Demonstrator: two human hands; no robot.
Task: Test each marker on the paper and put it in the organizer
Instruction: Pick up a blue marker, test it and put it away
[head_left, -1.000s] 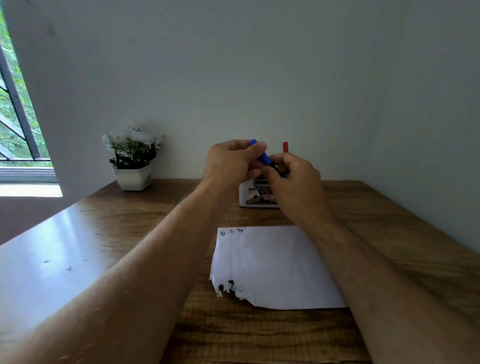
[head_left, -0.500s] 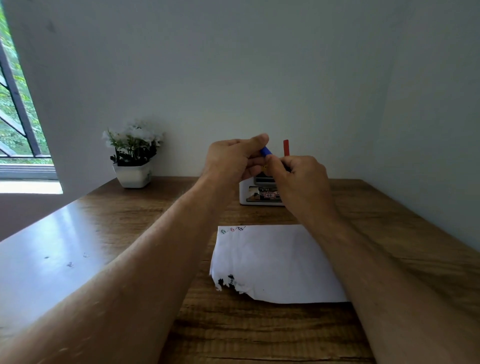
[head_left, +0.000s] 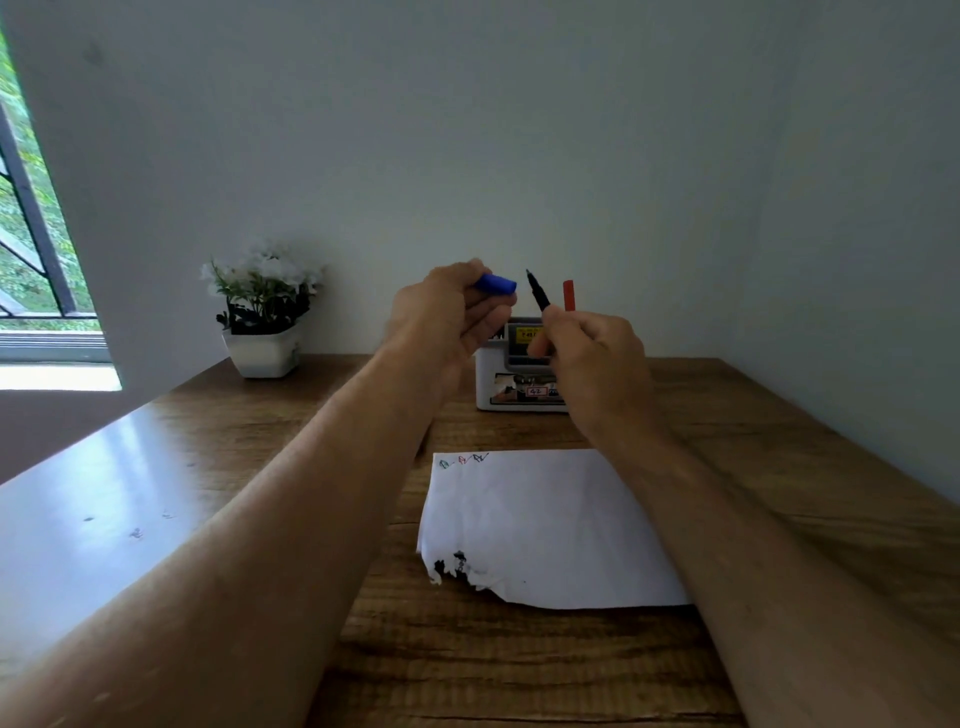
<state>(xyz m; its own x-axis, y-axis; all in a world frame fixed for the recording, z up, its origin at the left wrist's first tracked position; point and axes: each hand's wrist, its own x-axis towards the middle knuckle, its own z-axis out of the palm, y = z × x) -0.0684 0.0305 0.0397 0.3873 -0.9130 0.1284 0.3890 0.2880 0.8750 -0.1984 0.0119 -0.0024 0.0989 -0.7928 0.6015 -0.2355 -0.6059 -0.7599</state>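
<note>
My left hand (head_left: 449, 312) pinches a blue marker cap (head_left: 496, 283), held up in front of the wall. My right hand (head_left: 597, 358) grips the uncapped marker (head_left: 538, 292), its dark tip pointing up and to the left, a short gap from the cap. Behind both hands stands the white organizer (head_left: 491, 384) with stickers on its front; a red marker (head_left: 569, 295) sticks up out of it. The white paper (head_left: 545, 525) lies on the wooden table below my hands, with small green, red and blue scribbles at its top left corner and a torn, black-stained lower left corner.
A white pot with white flowers (head_left: 262, 312) stands at the back left by the wall. The wooden table (head_left: 519, 670) meets walls at the back and on the right. A window (head_left: 31, 249) is at the far left.
My hands have pulled apart: the blue cap came off the marker and stays in my left hand, while the marker's bare tip now shows above my right hand.
</note>
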